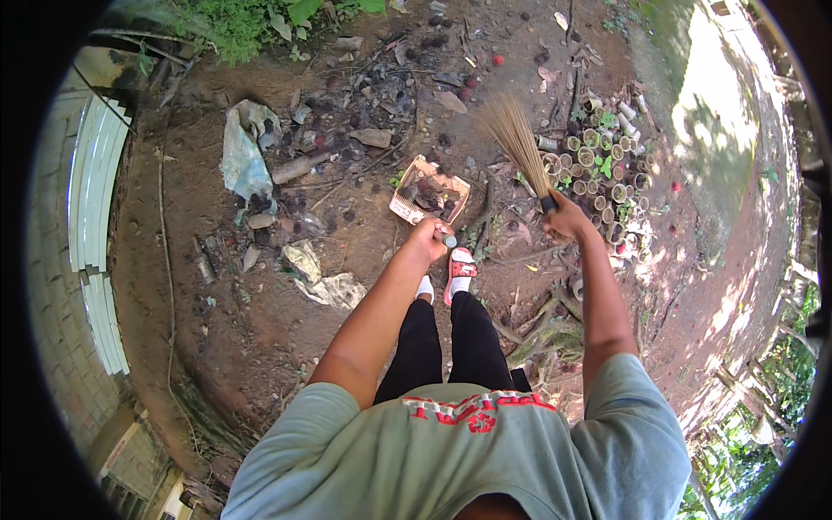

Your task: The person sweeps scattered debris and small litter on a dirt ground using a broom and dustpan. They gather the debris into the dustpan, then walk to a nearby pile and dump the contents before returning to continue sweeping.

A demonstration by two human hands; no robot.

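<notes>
One left hand (426,242), fingers wrapped closed, holds a pale-orange, ribbed, box-shaped dustpan (408,210) near centre, dark debris (430,193) inside; the right hand (567,218), equally clenched, grips a tan, fan-shaped, stiff-bristled broom (518,137) slanting far left.

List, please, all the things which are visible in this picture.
broom: one, tan and dark, above right of centre
dustpan: one, pale orange, upper centre
debris: uncounted, dark brown, inside dustpan
small pots: many, mostly grey-brown, right of broom
crumpled sheets: two or more, whitish-blue and beige, left of dustpan
panels: two groups, white, far left
wall: one, grey, left edge
plants: several, green, upper left
roots: several, brownish, lower right of centre
soil: uncounted, brown, throughout
sandal: one clear, red-white, centre
trousers: one pair, black, lower centre
shirt: one, grey-green, bottom
left hand: one, bare, on dustpan handle
right hand: one, bare, on broom
</notes>
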